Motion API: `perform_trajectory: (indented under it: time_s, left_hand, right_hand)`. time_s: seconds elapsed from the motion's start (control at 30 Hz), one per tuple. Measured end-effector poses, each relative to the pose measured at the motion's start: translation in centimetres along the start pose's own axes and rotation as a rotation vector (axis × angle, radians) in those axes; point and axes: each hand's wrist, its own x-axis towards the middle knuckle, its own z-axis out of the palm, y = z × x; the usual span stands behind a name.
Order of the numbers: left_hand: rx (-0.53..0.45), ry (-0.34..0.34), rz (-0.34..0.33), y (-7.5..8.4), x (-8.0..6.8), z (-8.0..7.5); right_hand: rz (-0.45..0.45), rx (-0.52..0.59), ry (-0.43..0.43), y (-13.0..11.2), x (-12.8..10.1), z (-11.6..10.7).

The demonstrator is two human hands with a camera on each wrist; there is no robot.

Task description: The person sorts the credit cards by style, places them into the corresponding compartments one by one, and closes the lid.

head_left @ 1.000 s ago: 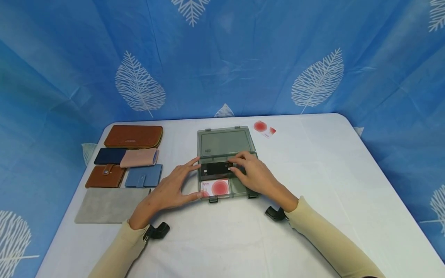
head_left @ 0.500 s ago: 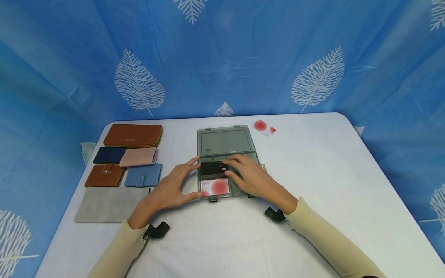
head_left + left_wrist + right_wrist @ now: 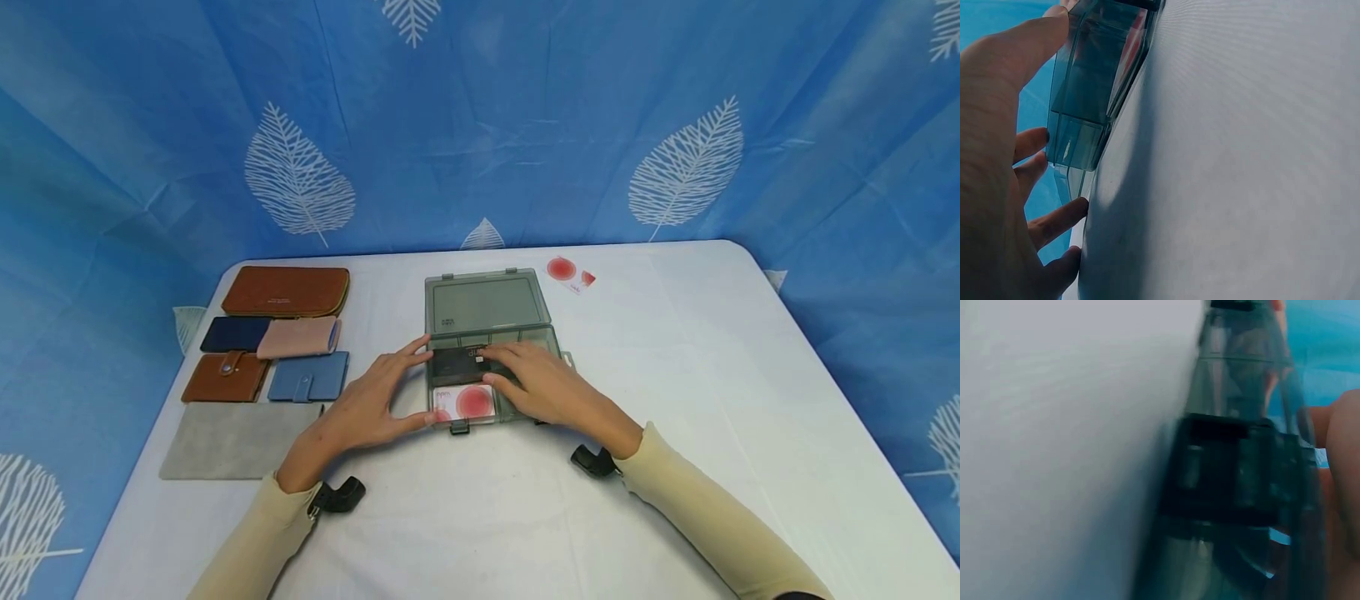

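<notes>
A black card [image 3: 459, 364] lies in the far-left compartment of the open grey box [image 3: 487, 308] at the table's [image 3: 675, 375] middle. The right hand [image 3: 543, 387] rests on the card, fingers straight and flat — pressing, not pinching. The left hand [image 3: 367, 406] braces the box's left wall, fingers relaxed, thumb at the near corner. A red-dot card [image 3: 467, 403] sits in the compartment just nearer. Left of the box lie wallets [image 3: 277, 342]; beyond it, another card [image 3: 570, 275].
</notes>
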Motion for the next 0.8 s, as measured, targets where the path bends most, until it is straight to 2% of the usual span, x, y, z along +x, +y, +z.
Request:
perform_trajectory:
  time_s: [0.13,0.27,0.4,0.5,0.63,0.8]
  left_hand:
    - [0.01,-0.002,-0.004,0.1,0.1,-0.1]
    - [0.019,-0.002,-0.009,0.1,0.0,-0.1]
    - [0.026,0.002,-0.006,0.0,0.0,0.0]
    - [0.028,0.001,-0.009,-0.1,0.0,-0.1]
    - [0.024,-0.002,-0.008,0.0,0.1,-0.3]
    - [0.015,-0.008,-0.004,0.2,0.1,-0.4]
  right_hand:
    - [0.032,0.08,0.041,0.2,0.1,-1.0]
    - [0.04,0.12,0.122,1.0,0.1,-2.3]
    - [0.069,0.134,0.217,2.8,0.3,-4.0]
    - [0.122,0.133,0.257,4.7,0.5,-5.4]
    - [0.226,0.123,0.234,7.4,0.8,-7.1]
    - [0.341,0.122,0.119,10.2,1.4,-8.1]
